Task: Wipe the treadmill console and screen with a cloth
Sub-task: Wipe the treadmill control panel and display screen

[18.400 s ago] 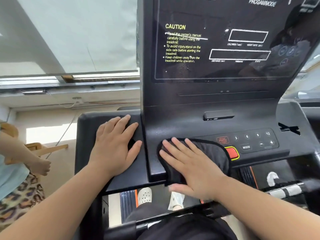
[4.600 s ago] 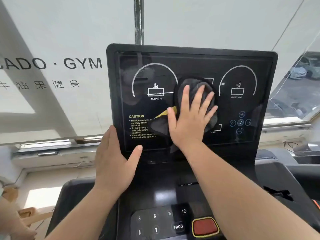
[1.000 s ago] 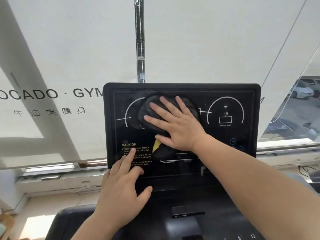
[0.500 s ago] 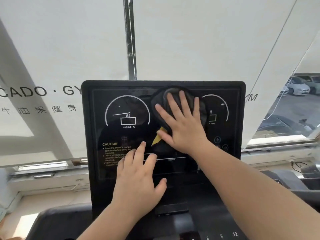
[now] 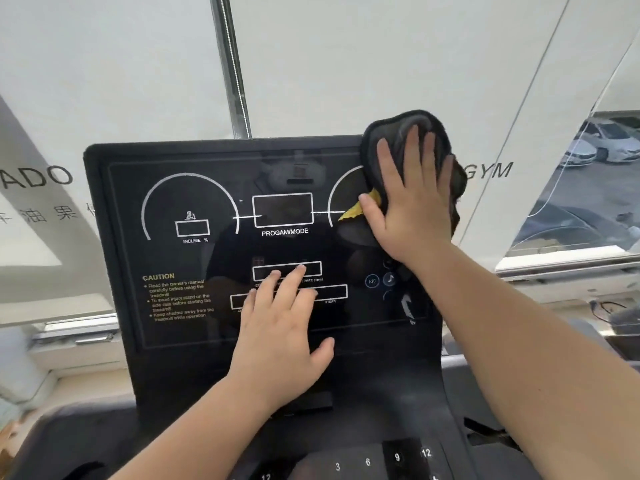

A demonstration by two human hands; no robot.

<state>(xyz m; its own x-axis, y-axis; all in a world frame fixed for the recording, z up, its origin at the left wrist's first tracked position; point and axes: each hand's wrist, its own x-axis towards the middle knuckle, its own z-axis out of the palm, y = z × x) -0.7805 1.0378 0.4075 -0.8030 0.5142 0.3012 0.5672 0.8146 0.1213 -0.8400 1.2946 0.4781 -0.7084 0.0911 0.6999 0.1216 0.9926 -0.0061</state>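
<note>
Behind the treadmill screen (image 5: pixel 221 258), a pale window blind (image 5: pixel 346 64) fills the background, printed with dark letters that end in "GYM" just right of the screen's upper right corner. Against that blind the screen stands upright as a black glossy panel, carrying an incline dial at its left, a box marked "PROGAM/MODE" at its centre and yellow caution text (image 5: pixel 178 296) at its lower left. Below the screen, the black console (image 5: pixel 391 403) slopes toward the viewer, with white number keys (image 5: pixel 381 460) along its bottom edge. At the screen's upper right corner, the right hand (image 5: pixel 414 199) lies flat with its fingers spread, pressing a dark grey cloth (image 5: pixel 391 133) against the glass. That cloth bunches over the corner, overhanging the screen's top and right edges, and a small yellow tag (image 5: pixel 360 209) pokes out beside the thumb. Low on the screen's centre, the left hand (image 5: pixel 280 337) rests open and empty, palm down, its fingertips touching the lower readout boxes and its thumb stretched out to the right.
</note>
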